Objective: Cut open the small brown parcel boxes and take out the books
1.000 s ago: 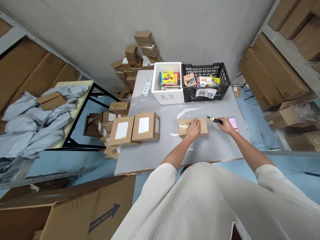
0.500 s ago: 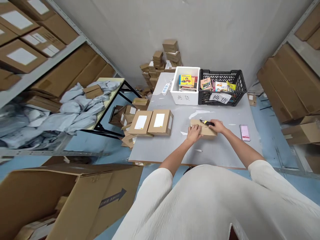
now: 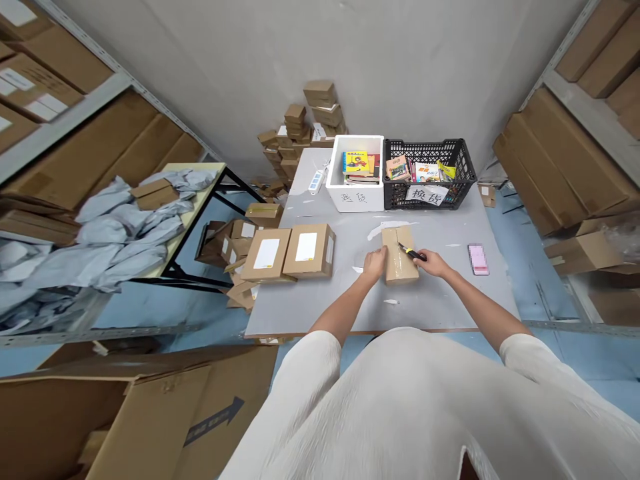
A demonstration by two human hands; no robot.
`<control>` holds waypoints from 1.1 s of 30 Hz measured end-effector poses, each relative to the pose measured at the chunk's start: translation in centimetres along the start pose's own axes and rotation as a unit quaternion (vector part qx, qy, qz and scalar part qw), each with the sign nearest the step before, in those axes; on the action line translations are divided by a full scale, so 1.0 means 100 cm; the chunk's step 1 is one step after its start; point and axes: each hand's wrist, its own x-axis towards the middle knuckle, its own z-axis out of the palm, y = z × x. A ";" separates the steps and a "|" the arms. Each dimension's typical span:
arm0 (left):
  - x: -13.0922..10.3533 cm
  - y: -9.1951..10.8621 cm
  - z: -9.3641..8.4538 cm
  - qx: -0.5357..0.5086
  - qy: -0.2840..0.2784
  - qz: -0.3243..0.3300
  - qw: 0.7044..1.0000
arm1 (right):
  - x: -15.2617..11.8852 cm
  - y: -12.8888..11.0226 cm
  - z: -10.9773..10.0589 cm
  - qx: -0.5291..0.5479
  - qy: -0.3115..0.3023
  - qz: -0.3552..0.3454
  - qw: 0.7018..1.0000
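Observation:
A small taped cardboard box lies on the grey table before me, its long side running away from me. My left hand grips its left edge, the fingers pressed against that side. In my right hand is a black and yellow utility knife, held at the box's right side. The knife's tip points left and touches or hovers just over the taped top; I cannot tell which.
Two labelled cardboard boxes sit to the left. Behind stand a white bin and a black crate, both with books. A phone lies right, a power strip back left. A large open carton stands lower left.
The box has been turned so its long side points away from me. My left hand has shifted from its top to its left side, and the knife tip is now over the taped top.

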 end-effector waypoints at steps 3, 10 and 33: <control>0.003 0.007 0.000 -0.014 0.004 -0.004 1.000 | -0.004 0.004 0.009 0.042 -0.023 -0.009 0.999; -0.004 0.061 0.007 -0.032 0.040 -0.034 0.998 | 0.034 0.015 -0.003 0.051 0.093 0.018 0.994; 0.006 0.029 -0.001 0.032 -0.034 0.132 0.990 | 0.018 0.010 0.009 0.054 0.103 0.085 0.990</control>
